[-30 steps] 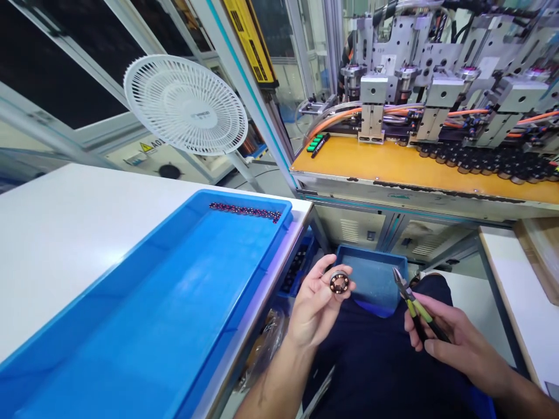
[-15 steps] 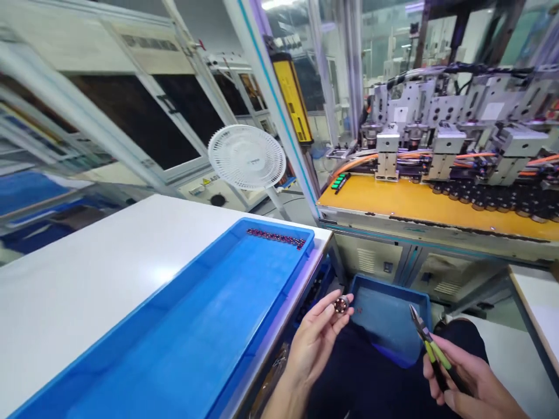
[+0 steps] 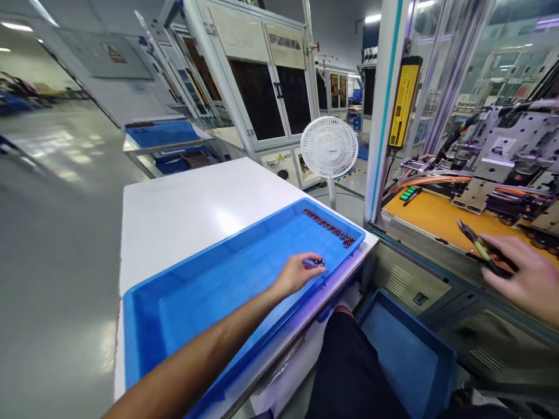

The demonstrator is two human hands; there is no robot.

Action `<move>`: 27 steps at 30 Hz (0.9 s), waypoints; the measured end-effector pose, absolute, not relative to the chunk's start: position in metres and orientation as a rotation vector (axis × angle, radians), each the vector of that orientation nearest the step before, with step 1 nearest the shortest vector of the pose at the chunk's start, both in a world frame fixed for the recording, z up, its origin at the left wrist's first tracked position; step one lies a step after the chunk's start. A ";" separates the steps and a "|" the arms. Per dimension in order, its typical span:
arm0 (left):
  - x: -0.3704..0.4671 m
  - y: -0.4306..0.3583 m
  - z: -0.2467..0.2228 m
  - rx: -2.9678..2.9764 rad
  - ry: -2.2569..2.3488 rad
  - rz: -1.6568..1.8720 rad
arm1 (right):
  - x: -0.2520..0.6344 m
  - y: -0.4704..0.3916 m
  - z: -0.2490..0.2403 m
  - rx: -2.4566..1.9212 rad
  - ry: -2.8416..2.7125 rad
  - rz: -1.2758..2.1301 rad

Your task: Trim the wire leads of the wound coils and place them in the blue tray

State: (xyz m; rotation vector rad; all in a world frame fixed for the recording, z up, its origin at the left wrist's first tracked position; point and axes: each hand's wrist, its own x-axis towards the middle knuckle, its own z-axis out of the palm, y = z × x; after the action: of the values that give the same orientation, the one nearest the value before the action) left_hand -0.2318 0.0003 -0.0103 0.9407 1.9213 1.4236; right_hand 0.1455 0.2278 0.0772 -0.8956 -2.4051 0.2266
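My left hand (image 3: 300, 272) is over the long blue tray (image 3: 174, 273), its fingers closed on a small round metal part (image 3: 319, 263). Rows of similar small dark-red and metallic parts (image 3: 327, 226) lie along the tray's far right end, a little beyond that hand. On the right, my right hand (image 3: 526, 273), blurred by motion, holds pliers (image 3: 480, 247) with green and black handles, their jaws pointing up and left. The pliers are in front of the machine's orange worktop edge.
The blue tray rests on a white table (image 3: 196, 203). A white fan (image 3: 329, 146) stands behind it. At the right are a machine (image 3: 493, 157) and its orange worktop (image 3: 430, 212). A second blue tray (image 3: 402, 337) sits low beside my legs.
My view has turned left. My left hand has moved from above my lap to over the long tray with the round part. My right hand has risen with the pliers toward the machine.
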 end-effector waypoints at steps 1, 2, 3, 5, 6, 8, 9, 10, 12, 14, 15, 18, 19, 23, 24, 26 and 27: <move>-0.243 0.017 -0.014 0.968 1.935 1.437 | 0.128 0.248 0.082 -0.868 -2.480 0.141; -0.252 0.032 -0.019 0.994 1.948 1.452 | 0.113 0.266 0.084 -0.842 -2.530 0.093; -0.259 0.046 -0.025 1.021 1.959 1.463 | 0.100 0.282 0.084 -0.821 -2.555 0.059; -0.270 0.071 -0.040 1.067 1.981 1.468 | 0.083 0.305 0.078 -0.802 -2.532 0.011; -0.274 0.081 -0.048 1.085 1.994 1.458 | 0.079 0.313 0.074 -0.795 -2.511 -0.011; -0.282 0.099 -0.066 1.110 2.025 1.420 | 0.076 0.323 0.065 -0.784 -2.498 -0.038; -0.285 0.107 -0.075 1.120 2.041 1.393 | 0.076 0.326 0.062 -0.777 -2.504 -0.041; -0.289 0.115 -0.085 1.128 2.056 1.363 | 0.077 0.327 0.060 -0.770 -2.513 -0.042; -0.295 0.127 -0.102 1.140 2.084 1.304 | 0.077 0.328 0.059 -0.757 -2.528 -0.042; -0.298 0.135 -0.117 1.144 2.111 1.260 | 0.077 0.327 0.059 -0.753 -2.531 -0.043; -0.299 0.137 -0.123 1.144 2.123 1.249 | 0.076 0.326 0.060 -0.751 -2.532 -0.043; -0.298 0.141 -0.136 1.147 2.146 1.262 | 0.075 0.324 0.062 -0.750 -2.529 -0.044; -0.297 0.141 -0.139 1.151 2.147 1.278 | 0.074 0.323 0.063 -0.750 -2.528 -0.043; -0.294 0.144 -0.147 1.172 2.150 1.348 | 0.072 0.320 0.063 -0.761 -2.522 -0.034; -0.293 0.144 -0.148 1.176 2.153 1.363 | 0.072 0.320 0.063 -0.766 -2.520 -0.032; -0.293 0.144 -0.149 1.178 2.160 1.388 | 0.071 0.320 0.062 -0.778 -2.512 -0.032; -0.293 0.144 -0.149 1.174 2.160 1.400 | 0.071 0.320 0.062 -0.781 -2.510 -0.027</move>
State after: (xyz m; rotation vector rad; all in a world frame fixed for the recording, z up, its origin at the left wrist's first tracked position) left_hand -0.2928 0.1444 -0.1485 1.1736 2.1601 1.4000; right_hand 0.0710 0.3203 0.0616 -0.7805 -2.5097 -0.0272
